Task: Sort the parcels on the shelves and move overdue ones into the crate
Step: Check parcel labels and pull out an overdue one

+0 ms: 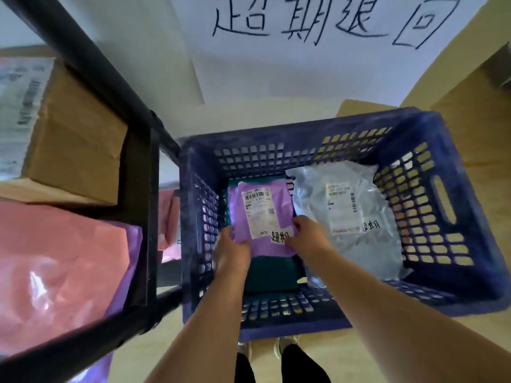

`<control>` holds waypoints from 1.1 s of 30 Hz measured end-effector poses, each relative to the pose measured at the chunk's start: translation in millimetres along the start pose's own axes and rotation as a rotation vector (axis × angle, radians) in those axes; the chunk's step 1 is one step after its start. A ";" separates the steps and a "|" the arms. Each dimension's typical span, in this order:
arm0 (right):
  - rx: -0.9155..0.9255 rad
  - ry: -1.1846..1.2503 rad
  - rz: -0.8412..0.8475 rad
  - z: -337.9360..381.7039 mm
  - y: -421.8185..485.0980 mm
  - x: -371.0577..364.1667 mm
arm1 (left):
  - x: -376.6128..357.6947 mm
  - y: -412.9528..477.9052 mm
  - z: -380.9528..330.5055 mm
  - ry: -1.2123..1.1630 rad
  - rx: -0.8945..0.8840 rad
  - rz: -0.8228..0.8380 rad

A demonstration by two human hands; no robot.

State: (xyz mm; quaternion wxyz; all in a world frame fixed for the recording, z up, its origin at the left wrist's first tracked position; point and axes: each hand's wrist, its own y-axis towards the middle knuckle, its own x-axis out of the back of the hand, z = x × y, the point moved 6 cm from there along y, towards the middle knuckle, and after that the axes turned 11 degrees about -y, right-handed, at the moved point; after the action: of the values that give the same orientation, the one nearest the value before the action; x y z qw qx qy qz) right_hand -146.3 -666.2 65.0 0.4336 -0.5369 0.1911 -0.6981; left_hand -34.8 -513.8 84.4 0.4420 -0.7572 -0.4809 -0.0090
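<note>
Step, judged: placing purple parcel (262, 217) in crate (442, 189) | fingers of my left hand (231, 250) and right hand (307, 236) pinched its near corners | next called for: let go, lift clear.

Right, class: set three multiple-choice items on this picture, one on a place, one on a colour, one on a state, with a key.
1. Where is the silver parcel? A) in the crate, right of the purple parcel; B) outside the crate; C) beneath the purple parcel.
2. What colour is the parcel under the purple parcel? A) pink; B) dark green; C) yellow.
3. What are the left hand and right hand doing? A) hanging idle; B) only one holds the purple parcel; C) both hold it.
Key: 1 A, it lies inside the crate, on the right. 2 B, the dark green parcel shows beneath. 3 C, each hand pinches a near corner.
</note>
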 end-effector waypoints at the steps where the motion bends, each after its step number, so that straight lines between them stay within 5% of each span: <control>1: 0.005 -0.015 -0.005 2.1 8.6 -3.4 | -2.8 9.8 1.8 0.009 0.001 0.002; 14: 0.032 -0.068 0.131 6.8 49.3 -42.8 | -22.4 50.0 22.5 0.048 0.151 0.171; 33: 0.112 0.086 -0.029 41.9 -105.2 47.7 | 38.3 -103.7 -47.9 0.160 -0.103 0.265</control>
State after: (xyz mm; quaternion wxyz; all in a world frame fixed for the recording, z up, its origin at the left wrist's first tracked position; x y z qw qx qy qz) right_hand -152.3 -638.5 184.6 0.4443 -0.4840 0.1622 -0.7362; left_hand -70.9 -503.5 198.9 0.4369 -0.8324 -0.3391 -0.0355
